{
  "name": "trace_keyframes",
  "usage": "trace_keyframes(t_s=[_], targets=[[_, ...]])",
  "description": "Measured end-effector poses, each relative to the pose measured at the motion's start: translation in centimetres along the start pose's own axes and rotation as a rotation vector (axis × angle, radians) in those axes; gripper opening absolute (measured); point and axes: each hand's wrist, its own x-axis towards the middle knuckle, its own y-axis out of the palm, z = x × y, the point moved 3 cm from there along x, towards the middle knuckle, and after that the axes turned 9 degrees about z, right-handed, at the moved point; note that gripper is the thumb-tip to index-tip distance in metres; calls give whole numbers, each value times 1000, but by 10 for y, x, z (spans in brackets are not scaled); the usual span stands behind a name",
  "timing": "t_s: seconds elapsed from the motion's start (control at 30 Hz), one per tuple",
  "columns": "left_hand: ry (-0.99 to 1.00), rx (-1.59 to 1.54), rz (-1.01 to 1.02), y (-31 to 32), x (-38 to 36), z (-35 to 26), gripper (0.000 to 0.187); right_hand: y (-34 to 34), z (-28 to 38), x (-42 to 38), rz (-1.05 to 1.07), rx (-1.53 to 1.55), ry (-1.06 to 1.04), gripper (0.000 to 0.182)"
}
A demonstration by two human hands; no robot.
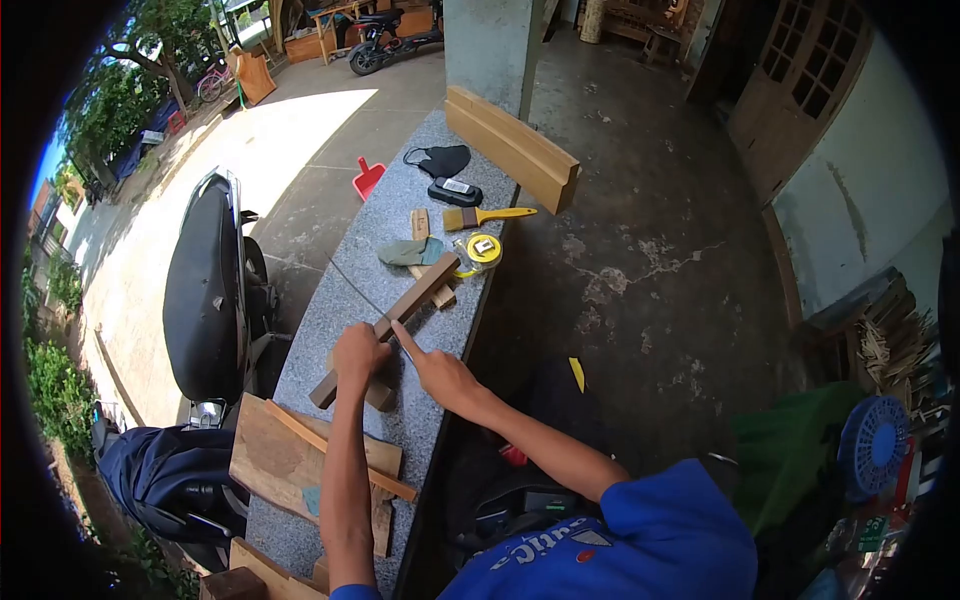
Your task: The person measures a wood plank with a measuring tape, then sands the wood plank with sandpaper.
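Observation:
A dark brown wooden bar (425, 287) lies diagonally over smaller wood blocks on the granite tabletop (315, 320). My left hand (360, 355) is closed on the bar and presses it down. My right hand (440, 375) is closed, with its index finger stretched along a thin saw (352, 284). The dark blade appears almost edge-on and crosses the bar just beyond my left hand. Its handle is hidden under my right hand. Beneath the bar, a short block (379, 396) shows near my left wrist.
Farther along lie a tape measure (484, 248), a yellow-handled brush (490, 215), sandpaper (408, 252), a black case (455, 192), a black mask (440, 160) and a long timber (515, 150). Nearer are wooden boards (275, 455). A motorbike seat (203, 280) stands left of the table.

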Motion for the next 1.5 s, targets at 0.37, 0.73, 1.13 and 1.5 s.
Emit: trace_keyframes(t_s=[0.37, 0.73, 1.13, 1.5], targets=[[24, 22, 3, 1, 4, -5, 24, -2, -10, -71, 45, 15, 56, 76], [-22, 41, 33, -2, 7, -3, 25, -2, -3, -53, 72, 11, 77, 78], [-1, 12, 33, -4, 8, -1, 25, -2, -2, -17, 27, -20, 26, 74], [44, -26, 122, -6, 12, -3, 29, -8, 6, 30, -24, 7, 3, 69]])
